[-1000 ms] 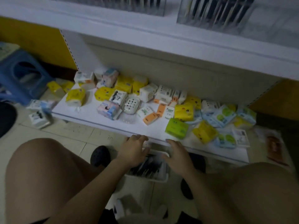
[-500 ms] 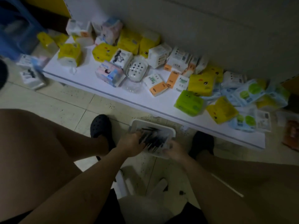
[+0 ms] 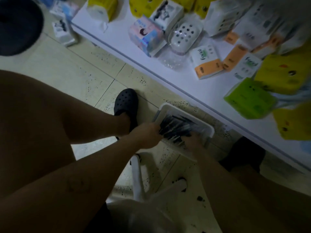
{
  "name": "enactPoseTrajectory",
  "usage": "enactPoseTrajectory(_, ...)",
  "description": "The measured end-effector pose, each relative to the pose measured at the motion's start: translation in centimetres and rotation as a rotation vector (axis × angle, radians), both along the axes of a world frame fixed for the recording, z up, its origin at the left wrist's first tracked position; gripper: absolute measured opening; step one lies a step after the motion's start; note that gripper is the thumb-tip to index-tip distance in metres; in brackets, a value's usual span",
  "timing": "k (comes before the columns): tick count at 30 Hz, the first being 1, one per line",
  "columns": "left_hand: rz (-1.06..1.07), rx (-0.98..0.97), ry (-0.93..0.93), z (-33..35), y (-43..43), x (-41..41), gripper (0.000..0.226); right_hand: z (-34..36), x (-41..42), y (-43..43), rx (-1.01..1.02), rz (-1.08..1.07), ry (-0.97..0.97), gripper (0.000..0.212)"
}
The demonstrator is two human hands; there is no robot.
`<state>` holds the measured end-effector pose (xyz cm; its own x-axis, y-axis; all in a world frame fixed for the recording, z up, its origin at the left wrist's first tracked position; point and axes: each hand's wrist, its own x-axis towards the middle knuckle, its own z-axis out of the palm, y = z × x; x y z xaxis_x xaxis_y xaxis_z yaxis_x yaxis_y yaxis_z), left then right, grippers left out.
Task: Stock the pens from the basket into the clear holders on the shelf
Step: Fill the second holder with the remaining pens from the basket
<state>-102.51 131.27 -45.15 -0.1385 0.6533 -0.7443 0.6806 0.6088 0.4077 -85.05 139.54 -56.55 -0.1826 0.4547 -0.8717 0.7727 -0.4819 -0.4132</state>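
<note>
head: left hand [image 3: 148, 134], right hand [image 3: 193, 142], one basket [image 3: 209, 130], uncounted pens [image 3: 176, 126]

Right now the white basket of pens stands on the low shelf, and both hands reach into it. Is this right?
No. In the head view the white basket stands on the tiled floor before the low shelf. The left hand and right hand do reach into it, among the pens.

Single head-worn view looks steeply down, close over the floor [image 3: 70, 68] and low shelf [image 3: 117, 36]
</note>
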Motion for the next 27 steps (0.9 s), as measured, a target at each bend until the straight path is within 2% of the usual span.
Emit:
enactPoseTrajectory(3,0.034,0.013,0.017,0.4,0.6,-0.3,0.030,0.0,-0.4,0.6,0.004,-0.007,-0.041,0.016)
enactPoseTrajectory(6,0.017,-0.010,-0.023,-0.3,0.3,0.6,0.030,-1.2,-0.6,1.5,0.012,-0.037,-0.171,0.020)
enactPoseTrajectory(8,0.002,-0.023,-0.051,-1.2,-0.2,1.1,0.031,-1.5,-0.8,1.9,0.092,0.062,-0.313,0.021)
enactPoseTrajectory(10,-0.012,-0.030,-0.065,-1.9,-0.5,1.4,0.034,-1.3,-0.9,1.6,0.092,0.095,-0.371,0.016)
enactPoseTrajectory(13,-0.030,-0.042,-0.071,-2.5,-0.6,1.5,0.036,-3.0,-0.8,0.7,-0.115,-0.083,-0.268,0.041)
enactPoseTrajectory(16,-0.040,-0.046,-0.072,-3.0,-0.6,1.3,0.035,-4.1,-0.1,0.3,-0.169,-0.262,-0.164,0.030)
enactPoseTrajectory(19,-0.017,-0.056,-0.075,-3.7,-0.5,1.0,0.035,-2.2,-0.3,0.5,-0.151,-0.237,-0.108,0.020)
enactPoseTrajectory(21,-0.011,-0.060,-0.074,-4.2,-0.1,1.0,0.034,-2.1,-0.3,0.5,-0.143,-0.201,-0.077,0.025)
enactPoseTrajectory(23,-0.036,-0.063,-0.061,-5.1,0.7,1.3,0.032,-1.7,-0.2,0.4,-0.047,-0.098,-0.111,0.031)
enactPoseTrajectory(27,-0.157,-0.027,-0.038,-6.9,3.4,2.9,0.027,0.3,1.0,-0.6,0.185,0.035,-0.147,0.027)
